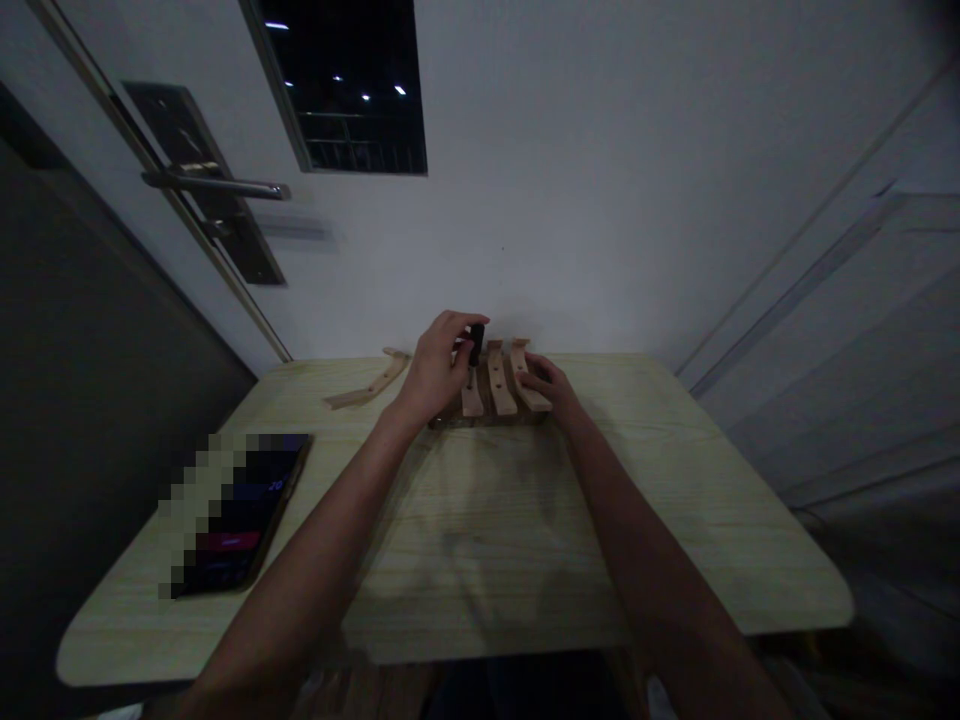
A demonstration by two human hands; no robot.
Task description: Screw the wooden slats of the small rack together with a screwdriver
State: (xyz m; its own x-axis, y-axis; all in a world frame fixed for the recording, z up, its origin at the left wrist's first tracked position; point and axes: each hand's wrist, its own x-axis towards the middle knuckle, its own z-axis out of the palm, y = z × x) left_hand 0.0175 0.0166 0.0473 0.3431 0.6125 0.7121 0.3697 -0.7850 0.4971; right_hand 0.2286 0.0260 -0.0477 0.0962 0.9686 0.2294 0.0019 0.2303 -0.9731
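My left hand (442, 355) is closed round the black handle of a screwdriver (476, 343), held upright. Its tip meets a curved wooden piece (472, 398) at a small dark hole or screw. Two more curved wooden pieces, a middle one (500, 388) and a right one (531, 388), lie beside it across a dark brown base (487, 421). My right hand (551, 383) grips the right end, its thumb against the right wooden piece; the other fingers are partly hidden. A loose curved wooden piece (367, 388) with holes rests on the table left of my left hand.
A phone (255, 530) with a lit screen, partly pixelated, lies at the table's left. The pale wood-grain table (495, 560) stands against a white door (600, 200) with a lever handle (225, 187) and a dark window (352, 90).
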